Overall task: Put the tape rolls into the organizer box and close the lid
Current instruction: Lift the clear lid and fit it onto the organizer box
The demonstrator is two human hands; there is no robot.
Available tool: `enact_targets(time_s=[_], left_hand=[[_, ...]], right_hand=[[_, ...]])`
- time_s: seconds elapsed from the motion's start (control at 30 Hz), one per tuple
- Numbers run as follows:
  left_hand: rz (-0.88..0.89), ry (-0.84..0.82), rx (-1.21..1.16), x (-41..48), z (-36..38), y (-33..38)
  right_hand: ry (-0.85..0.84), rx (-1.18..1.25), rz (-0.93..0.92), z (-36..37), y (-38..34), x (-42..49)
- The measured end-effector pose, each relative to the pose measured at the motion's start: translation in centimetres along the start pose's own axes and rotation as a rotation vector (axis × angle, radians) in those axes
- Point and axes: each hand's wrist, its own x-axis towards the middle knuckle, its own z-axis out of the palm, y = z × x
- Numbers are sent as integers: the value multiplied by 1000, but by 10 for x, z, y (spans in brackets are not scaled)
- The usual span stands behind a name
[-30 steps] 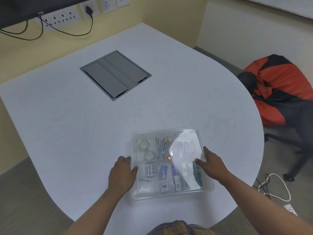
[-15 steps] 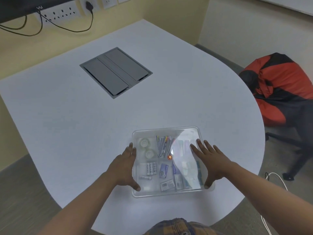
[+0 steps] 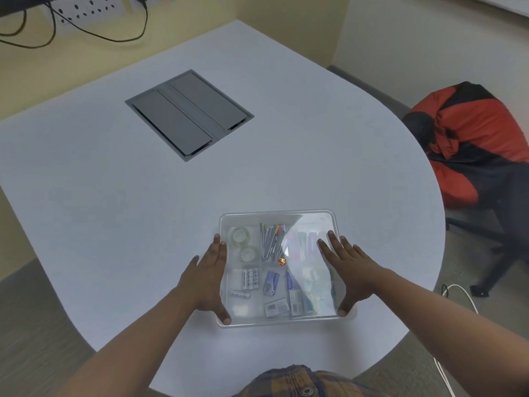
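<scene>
Head view: your left hand (image 3: 207,277) and right hand (image 3: 350,272) have shifted from gripping the organizer box (image 3: 279,267) edges to fingers spread flat, pressing its lid (image 3: 312,224); the tape rolls (image 3: 243,245) sit inside, far-left compartment, so closing looks nearly done.

Glare across the right half of the clear plastic lid (image 3: 312,224) washes out the contents beneath; the items in the right-hand compartments of the transparent organizer box (image 3: 279,320) cannot be identified. Print on the small batteries (image 3: 250,278) and packets is too small to read. The left hand (image 3: 207,277) covers the box's left wall; the right hand (image 3: 350,270) lies over part of the lid, hiding what is below. The white rounded desk (image 3: 114,210) is cut off at the left edge. Both forearms and the checked garment (image 3: 297,382) run off the bottom edge.
</scene>
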Motion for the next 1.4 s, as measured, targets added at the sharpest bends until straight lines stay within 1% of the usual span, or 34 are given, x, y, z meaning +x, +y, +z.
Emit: enact_targets(time_s=[0.2, 0.37, 0.43, 0.63, 0.8, 0.9, 1.0, 1.07, 1.13, 1.23, 1.4], left_hand=[[-50, -5, 26, 11, -19, -1], [-28, -89, 67, 16, -30, -3], [-17, -97, 85, 17, -31, -3], [-7, -61, 105, 15, -27, -5], [-38, -81, 126, 19, -29, 0], [-66, -38, 134, 22, -37, 1], [-85, 66, 118, 29, -51, 0], [-82, 95, 101, 38, -61, -1], [-73, 83, 94, 47, -68, -4], [-53, 51, 108, 56, -71, -7], [-20, 27, 52, 64, -65, -15]], right_hand=[[97, -110, -2, -23, -11, 14], [22, -118, -50, -32, -12, 19], [7, -123, -59, -33, -10, 19], [73, -110, -67, -23, -5, 17], [70, -134, -58, -24, -8, 20], [100, -30, -55, -32, -5, 22], [204, 91, -24, -45, -4, 28], [260, 138, 17, -54, -4, 36], [263, 162, 51, -63, -3, 43], [225, 171, 84, -67, -4, 53], [202, 199, 88, -62, -3, 58]])
